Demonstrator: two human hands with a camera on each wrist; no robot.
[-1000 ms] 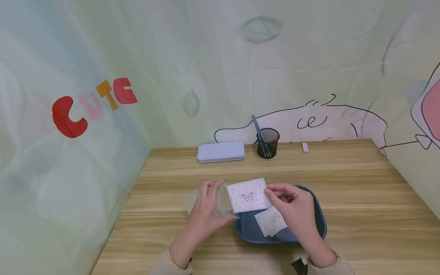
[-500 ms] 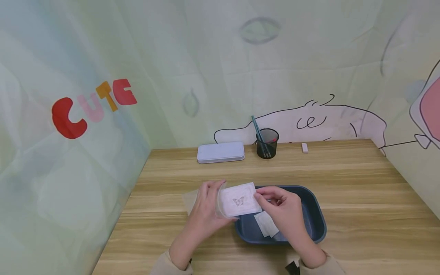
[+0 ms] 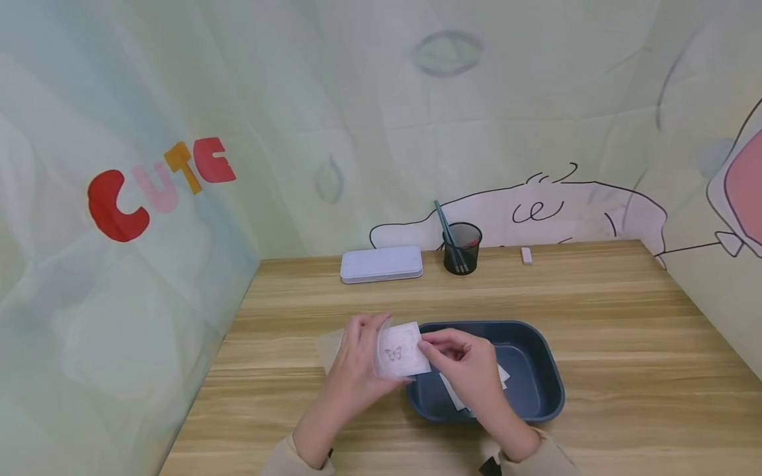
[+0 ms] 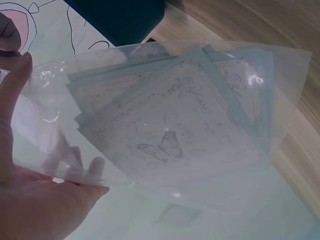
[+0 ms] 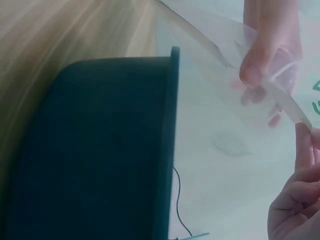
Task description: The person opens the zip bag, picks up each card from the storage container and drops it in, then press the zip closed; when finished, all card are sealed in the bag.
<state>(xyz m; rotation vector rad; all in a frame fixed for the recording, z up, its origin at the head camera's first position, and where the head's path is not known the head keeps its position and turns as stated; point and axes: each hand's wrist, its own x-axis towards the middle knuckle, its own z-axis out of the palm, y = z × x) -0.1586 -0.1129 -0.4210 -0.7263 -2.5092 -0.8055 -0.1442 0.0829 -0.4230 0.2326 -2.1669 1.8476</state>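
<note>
My left hand (image 3: pixel 355 360) grips a clear plastic bag (image 4: pixel 292 75) near its mouth, with the fingers and thumb bowing the mouth apart. Several white butterfly cards (image 4: pixel 170 125) lie fanned inside the bag in the left wrist view. Between thumb and fingers, my right hand (image 3: pixel 467 370) pinches the right edge of another white butterfly card (image 3: pixel 401 352). That card's left part sits within the bag's mouth. In the right wrist view the card (image 5: pixel 286 102) shows edge-on, slightly curved. More cards (image 3: pixel 450 391) lie in the dark blue tray below, partly hidden by my right hand.
The dark blue tray (image 3: pixel 548 357) stands on the wooden table (image 3: pixel 625 330) under my right hand. Along the back are a pale flat case (image 3: pixel 381 264), a black mesh pen holder (image 3: pixel 462 254) with blue-green sticks, and a small white eraser-like block (image 3: pixel 526 256). Printed cloth hangs behind.
My right hand has moved left with the pinched card, which slides from the bag's mouth further into it. My left hand stays in place. More of the tray shows now.
</note>
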